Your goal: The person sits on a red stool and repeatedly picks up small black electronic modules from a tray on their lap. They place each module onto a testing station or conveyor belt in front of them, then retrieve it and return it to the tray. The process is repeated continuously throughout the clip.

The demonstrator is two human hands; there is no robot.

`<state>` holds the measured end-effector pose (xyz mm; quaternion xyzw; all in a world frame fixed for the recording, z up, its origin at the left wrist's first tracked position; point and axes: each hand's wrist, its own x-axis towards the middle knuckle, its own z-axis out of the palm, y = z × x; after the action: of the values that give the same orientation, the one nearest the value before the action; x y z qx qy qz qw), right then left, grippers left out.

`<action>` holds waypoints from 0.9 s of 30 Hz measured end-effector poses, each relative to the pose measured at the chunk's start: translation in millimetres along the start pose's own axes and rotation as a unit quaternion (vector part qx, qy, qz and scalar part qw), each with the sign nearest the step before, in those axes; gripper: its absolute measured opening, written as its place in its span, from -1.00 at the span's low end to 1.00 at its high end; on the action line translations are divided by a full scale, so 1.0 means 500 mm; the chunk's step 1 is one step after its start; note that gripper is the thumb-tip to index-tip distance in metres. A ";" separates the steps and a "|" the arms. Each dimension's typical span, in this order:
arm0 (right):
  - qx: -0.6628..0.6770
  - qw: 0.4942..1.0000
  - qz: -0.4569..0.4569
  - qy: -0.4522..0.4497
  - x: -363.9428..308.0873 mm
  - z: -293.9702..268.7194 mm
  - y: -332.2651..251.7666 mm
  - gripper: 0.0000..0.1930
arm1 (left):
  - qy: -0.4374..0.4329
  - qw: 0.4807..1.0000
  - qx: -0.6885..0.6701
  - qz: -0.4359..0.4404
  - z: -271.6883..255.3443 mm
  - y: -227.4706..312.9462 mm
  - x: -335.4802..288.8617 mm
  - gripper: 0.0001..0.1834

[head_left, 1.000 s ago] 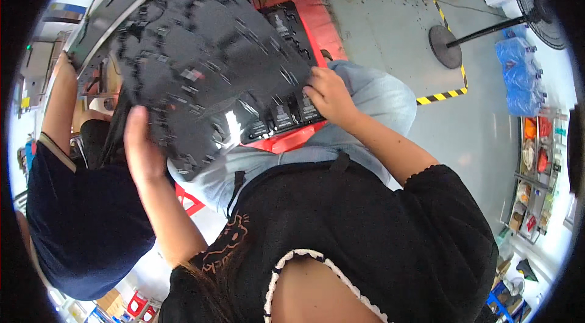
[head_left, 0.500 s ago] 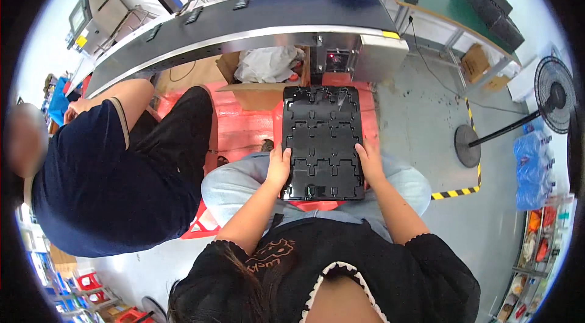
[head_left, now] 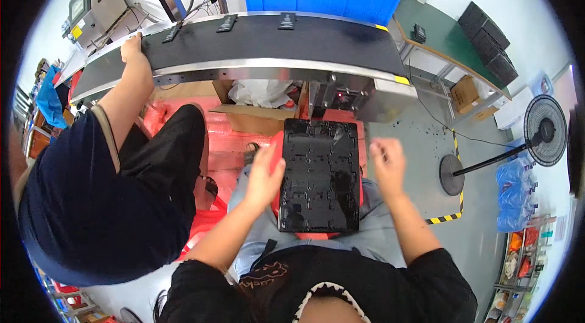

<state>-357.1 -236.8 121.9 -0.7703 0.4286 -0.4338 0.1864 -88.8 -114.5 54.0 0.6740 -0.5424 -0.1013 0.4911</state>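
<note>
Black moulded tray [head_left: 319, 177], flat between both hands
Tray overlies the red support [head_left: 315, 236], whose near edge shows; central placement presumably gives both hands access. Left hand [head_left: 263, 178]: grip wide, beside the tray's left edge; contact uncertain. Right hand [head_left: 389, 165]: off the tray, fingers curled; cannot tell whether closed.

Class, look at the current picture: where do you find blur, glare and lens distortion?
In the head view, the right hand looks blurred; in the head view, pale glints show on the glossy black tray; in the head view, the fisheye lens bows the conveyor into an arc, and the corners go black.
</note>
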 end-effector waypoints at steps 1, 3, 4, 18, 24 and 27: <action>0.027 0.999 -0.035 0.012 0.074 -0.025 -0.054 -0.78 | -0.006 0.999 -0.035 0.023 -0.059 0.060 0.075 -0.59; 0.007 0.993 -0.113 0.013 0.207 -0.033 -0.118 -0.72 | 0.016 0.995 -0.017 0.094 -0.149 0.098 0.219 -0.59; 0.006 0.983 -0.182 -0.006 0.282 -0.009 -0.134 -0.63 | 0.032 0.991 0.013 0.127 -0.185 0.083 0.293 -0.57; -0.272 0.877 -0.177 -0.354 0.753 0.257 -0.026 -0.10 | -0.290 0.921 0.236 0.112 -0.136 -0.094 0.865 0.00; -0.294 0.905 -0.229 -0.205 0.740 0.162 0.010 -0.38 | -0.093 0.912 0.321 0.237 -0.092 0.033 0.754 -0.10; -0.133 0.957 -0.221 -0.135 0.717 0.114 0.004 -0.65 | 0.042 0.896 0.270 0.351 -0.082 0.098 0.638 -0.07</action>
<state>-219.2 -537.4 271.4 -0.9151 0.2722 -0.2951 0.0384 32.4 -353.6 238.5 0.5501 -0.7291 0.2563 0.3165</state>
